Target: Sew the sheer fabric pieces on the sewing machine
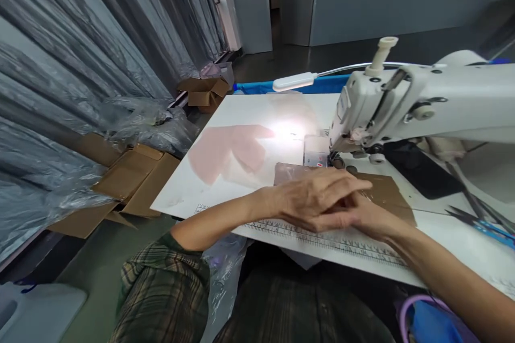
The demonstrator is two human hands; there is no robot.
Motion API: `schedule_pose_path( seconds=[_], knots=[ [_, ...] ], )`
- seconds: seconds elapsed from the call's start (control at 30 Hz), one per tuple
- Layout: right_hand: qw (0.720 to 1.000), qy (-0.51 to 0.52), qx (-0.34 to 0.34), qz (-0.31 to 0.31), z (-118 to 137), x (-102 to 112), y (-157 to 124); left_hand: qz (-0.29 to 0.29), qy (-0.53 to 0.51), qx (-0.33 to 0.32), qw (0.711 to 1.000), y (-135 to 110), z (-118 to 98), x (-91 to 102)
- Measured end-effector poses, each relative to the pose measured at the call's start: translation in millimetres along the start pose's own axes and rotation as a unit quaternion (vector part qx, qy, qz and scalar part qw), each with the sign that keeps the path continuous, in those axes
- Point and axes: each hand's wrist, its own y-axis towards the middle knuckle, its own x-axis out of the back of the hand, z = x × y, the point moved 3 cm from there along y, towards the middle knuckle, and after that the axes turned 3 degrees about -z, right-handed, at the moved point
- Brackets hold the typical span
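Note:
My left hand point(317, 198) lies across my right hand point(364, 214) at the front of the white table, just before the needle area of a white sewing machine point(362, 112). The left fingers reach rightward with a gap between them. Most of the right fingers are hidden under the left hand, so anything between them does not show. A sheer, shiny piece point(287, 172) sticks out beyond the left hand, by the metal needle plate point(316, 150). A brown flat sheet point(388, 193) lies behind the right wrist.
Pale pink sheer fabric pieces point(213, 153) lie on the table left of the machine, under a lit lamp point(295, 82). A black phone-like slab point(422, 169) and blue-handled scissors point(488, 230) lie to the right. A ruler strip point(341, 244) runs along the front edge. Cardboard boxes point(132, 177) stand at left.

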Motion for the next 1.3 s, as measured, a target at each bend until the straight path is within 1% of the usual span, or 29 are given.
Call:
schedule_pose_path(
  seconds=[0.07,0.13,0.17,0.2,0.23,0.27,0.33,0.4,0.47,0.5,0.53,0.6,0.67,0.73,0.8,0.9,0.97,1.03,1.13,1.3],
  knots=[
    [0.996,-0.025,-0.034,0.083,2.8,3.9,-15.8,0.082,-0.073,0.060,0.992,4.4,8.7,3.4],
    [0.979,-0.042,-0.073,0.186,4.2,15.1,-31.4,0.167,-0.147,0.106,0.969,3.4,14.3,5.5],
    [0.970,-0.045,-0.089,0.220,4.5,24.1,-37.4,0.193,-0.180,0.125,0.956,1.6,16.0,6.8],
    [0.966,-0.044,-0.103,0.233,4.3,35.0,-41.0,0.203,-0.203,0.145,0.947,-0.8,17.9,8.4],
    [0.965,-0.049,-0.119,0.228,3.3,46.7,-42.0,0.195,-0.215,0.167,0.942,-3.4,20.4,10.1],
    [0.970,-0.058,-0.126,0.199,2.2,58.9,-40.1,0.177,-0.216,0.193,0.941,-6.2,23.8,11.5],
    [0.981,-0.084,-0.127,0.120,-0.5,79.8,-30.2,0.119,-0.201,0.263,0.936,-13.2,33.2,12.9],
    [0.987,-0.102,-0.116,0.038,-2.7,92.4,-17.1,0.039,-0.199,0.352,0.914,-22.2,45.0,12.1],
    [0.989,-0.108,-0.101,-0.005,-3.9,94.7,-6.0,-0.037,-0.219,0.428,0.876,-31.7,56.4,9.8],
    [0.990,-0.105,-0.093,-0.017,-4.0,92.8,-2.0,-0.067,-0.231,0.452,0.859,-35.6,61.1,8.5],
    [0.991,-0.098,-0.086,-0.029,-4.0,89.7,0.9,-0.089,-0.240,0.463,0.848,-38.5,64.9,7.6],
    [0.992,-0.077,-0.074,-0.072,-3.7,82.6,3.9,-0.114,-0.248,0.464,0.842,-41.4,70.3,6.8],
    [0.988,-0.049,-0.058,-0.132,-3.9,76.6,4.8,-0.129,-0.261,0.456,0.841,-41.7,73.1,6.4],
    [0.983,-0.025,-0.044,-0.178,-5.3,72.4,5.0,-0.157,-0.290,0.455,0.827,-41.2,74.1,5.8],
    [0.978,-0.006,-0.038,-0.206,-7.1,70.5,5.4,-0.209,-0.334,0.461,0.795,-40.8,73.8,4.9],
    [0.972,0.013,-0.045,-0.230,-8.6,70.6,6.2,-0.290,-0.424,0.467,0.720,-39.9,71.7,2.7],
    [0.970,0.019,-0.051,-0.238,-8.4,70.8,6.7,-0.316,-0.480,0.462,0.676,-38.6,70.0,1.0],
    [0.967,0.031,-0.056,-0.247,-8.3,70.6,6.8,-0.322,-0.518,0.453,0.650,-37.1,68.6,-0.1],
    [0.963,0.052,-0.056,-0.257,-9.9,70.4,6.9,-0.327,-0.537,0.448,0.636,-36.5,67.7,-0.7],
    [0.966,0.053,-0.039,-0.250,-15.2,70.4,10.7,-0.335,-0.522,0.457,0.637,-37.4,71.4,-2.8]
  ],
)
